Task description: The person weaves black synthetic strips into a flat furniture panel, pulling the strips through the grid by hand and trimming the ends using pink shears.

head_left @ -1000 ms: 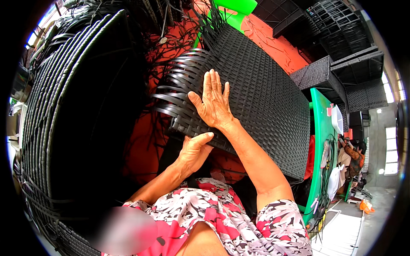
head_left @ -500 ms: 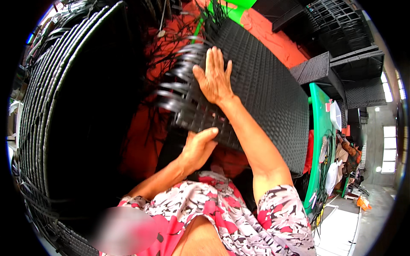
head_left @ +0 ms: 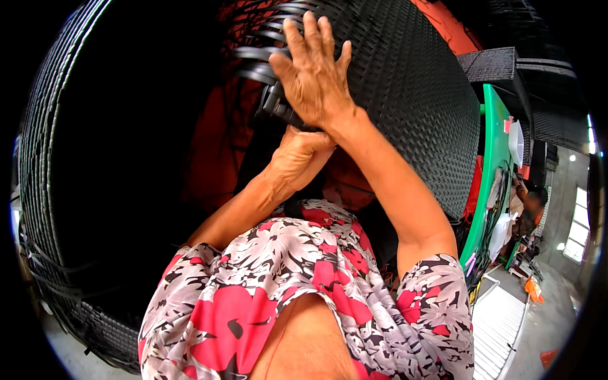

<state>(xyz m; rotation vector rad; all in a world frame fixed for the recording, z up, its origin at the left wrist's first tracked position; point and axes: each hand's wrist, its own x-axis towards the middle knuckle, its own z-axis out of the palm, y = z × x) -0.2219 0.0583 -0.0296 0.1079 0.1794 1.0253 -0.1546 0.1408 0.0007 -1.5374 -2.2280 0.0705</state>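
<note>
While a black woven panel is filling the upper centre and right of the frame, a green table is standing at the far right. Over the panel's left end, at upper centre, the right hand is spreading its fingers wide. Just below its wrist, the left hand is bending near the panel's lower edge; its fingertips are hiding, so whether it is gripping cannot be told. Dark strips are jutting from the panel's left end.
</note>
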